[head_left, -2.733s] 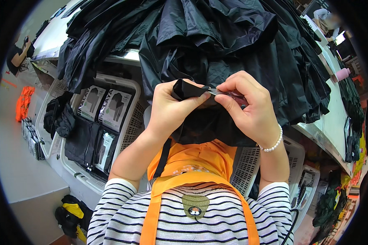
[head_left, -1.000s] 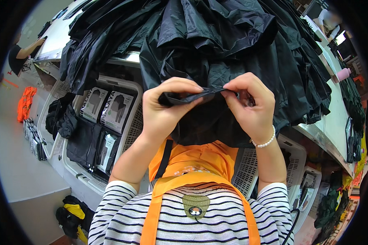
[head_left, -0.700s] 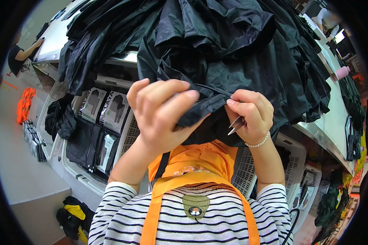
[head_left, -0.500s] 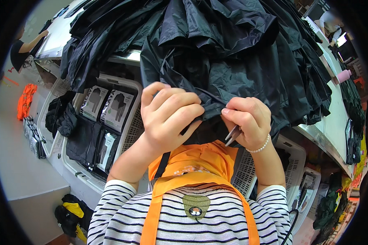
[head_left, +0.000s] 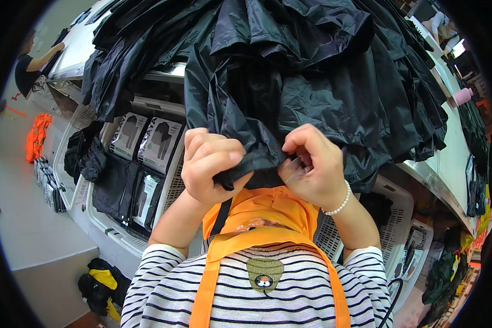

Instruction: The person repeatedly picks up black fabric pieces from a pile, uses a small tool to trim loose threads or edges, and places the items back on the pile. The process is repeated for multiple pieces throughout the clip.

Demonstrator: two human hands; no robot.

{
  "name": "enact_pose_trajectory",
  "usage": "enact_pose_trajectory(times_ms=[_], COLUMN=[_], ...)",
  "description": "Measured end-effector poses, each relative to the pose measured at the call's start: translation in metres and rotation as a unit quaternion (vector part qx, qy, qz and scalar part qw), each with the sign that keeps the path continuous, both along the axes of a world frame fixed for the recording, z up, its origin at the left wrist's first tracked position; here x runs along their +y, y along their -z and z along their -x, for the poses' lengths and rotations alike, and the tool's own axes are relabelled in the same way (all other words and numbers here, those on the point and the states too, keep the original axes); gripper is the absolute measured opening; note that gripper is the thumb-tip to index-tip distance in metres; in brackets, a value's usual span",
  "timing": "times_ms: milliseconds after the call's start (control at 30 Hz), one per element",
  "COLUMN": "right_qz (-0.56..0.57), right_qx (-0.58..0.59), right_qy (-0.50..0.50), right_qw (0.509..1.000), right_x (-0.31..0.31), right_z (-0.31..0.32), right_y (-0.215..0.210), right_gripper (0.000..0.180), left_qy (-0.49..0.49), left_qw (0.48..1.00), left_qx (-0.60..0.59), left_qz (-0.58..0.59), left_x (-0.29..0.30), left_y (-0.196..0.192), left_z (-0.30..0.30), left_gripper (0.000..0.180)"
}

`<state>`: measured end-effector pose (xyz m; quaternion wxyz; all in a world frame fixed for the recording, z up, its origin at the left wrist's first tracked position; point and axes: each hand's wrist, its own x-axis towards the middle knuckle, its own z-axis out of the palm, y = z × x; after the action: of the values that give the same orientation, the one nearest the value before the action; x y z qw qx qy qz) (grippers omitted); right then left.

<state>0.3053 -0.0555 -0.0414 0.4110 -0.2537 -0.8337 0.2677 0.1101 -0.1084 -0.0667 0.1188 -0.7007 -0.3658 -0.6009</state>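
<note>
A black garment (head_left: 265, 145) hangs from the near edge of the table (head_left: 438, 176), its loose end bunched between the two hands; much of that end is lost under fingers and dark folds, and where it parts from the black pile (head_left: 306, 33) beyond is hard to make out. The left hand (head_left: 210, 164) is curled tight on the garment's lower left edge, the fingertips partly hidden, so the cloth lies to the right of the fist and beyond it. The right hand (head_left: 314, 164), just right of that edge, has its fingers bent round a small metal tool (head_left: 297, 170), blurred and mostly covered by the palm; whether it also touches the cloth cannot be told. A pearl-like bracelet (head_left: 340, 201) circles the right wrist. Nearer is an orange apron (head_left: 257, 205). To the left, a pale basket (head_left: 175, 190) holds packaged clothing (head_left: 161, 145). Far left, a co-worker (head_left: 26, 74) is cut off by the lens rim; far right stands a pink cone (head_left: 461, 97).
</note>
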Motion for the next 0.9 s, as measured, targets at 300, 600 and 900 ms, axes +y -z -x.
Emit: enact_pose_trajectory(times_ms=[300,600,900], right_qz=[-0.185,0.218,0.198], right_qx=[0.053,0.029,-0.014], right_qy=[-0.023,-0.126,-0.122], right_qw=[0.981,0.967,0.972], right_x=[0.005,-0.008,-0.009], right_z=[0.0,-0.016,-0.016], right_y=[0.004,-0.01,-0.024], right_gripper=[0.031,0.022,0.021], left_qy=[-0.045,0.016,0.001], left_qw=[0.996,0.998,0.996], left_qx=[0.075,0.061,0.087], left_qz=[0.006,-0.001,-0.014], left_x=[-0.011,-0.004,-0.002], left_y=[-0.001,-0.008,-0.015], left_z=[0.008,0.006,0.002], left_gripper=[0.035,0.033,0.031])
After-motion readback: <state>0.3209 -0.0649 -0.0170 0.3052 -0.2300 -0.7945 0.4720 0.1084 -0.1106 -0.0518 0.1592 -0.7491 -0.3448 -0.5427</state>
